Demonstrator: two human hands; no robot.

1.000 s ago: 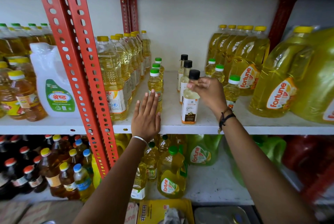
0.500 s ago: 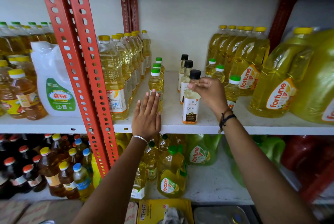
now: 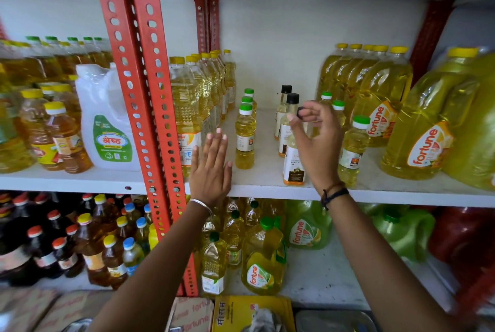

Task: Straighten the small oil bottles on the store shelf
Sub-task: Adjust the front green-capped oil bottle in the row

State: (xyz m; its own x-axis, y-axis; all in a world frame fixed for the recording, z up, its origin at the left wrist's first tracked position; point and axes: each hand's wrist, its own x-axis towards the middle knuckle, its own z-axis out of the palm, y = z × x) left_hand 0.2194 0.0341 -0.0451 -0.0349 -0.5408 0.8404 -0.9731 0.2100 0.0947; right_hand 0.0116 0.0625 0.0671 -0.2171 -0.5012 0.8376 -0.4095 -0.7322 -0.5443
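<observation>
The left hand point(image 3: 211, 168) lies flat and open, fingers straight, palm down at the front edge of the white shelf point(image 3: 262, 187), just beside a green-capped oil bottle point(image 3: 245, 136). The right hand point(image 3: 317, 141) is raised with fingers loosely curled around the black cap of the front coconut oil bottle point(image 3: 293, 168), which stands upright near the front edge; whether it grips is unclear. Its label reads "COCONUT OIL", and the big jugs point(image 3: 420, 138) at the right end read "fortune".

Left of the right grip point(image 3: 308, 117) stand three small green-capped bottles point(image 3: 245, 138); at it, three black-capped bottles point(image 3: 292, 114); right of it, three more green-capped ones point(image 3: 353, 149). Beyond those, five yellow-capped Fortune jugs point(image 3: 385, 101) line up. Two hands show.
</observation>
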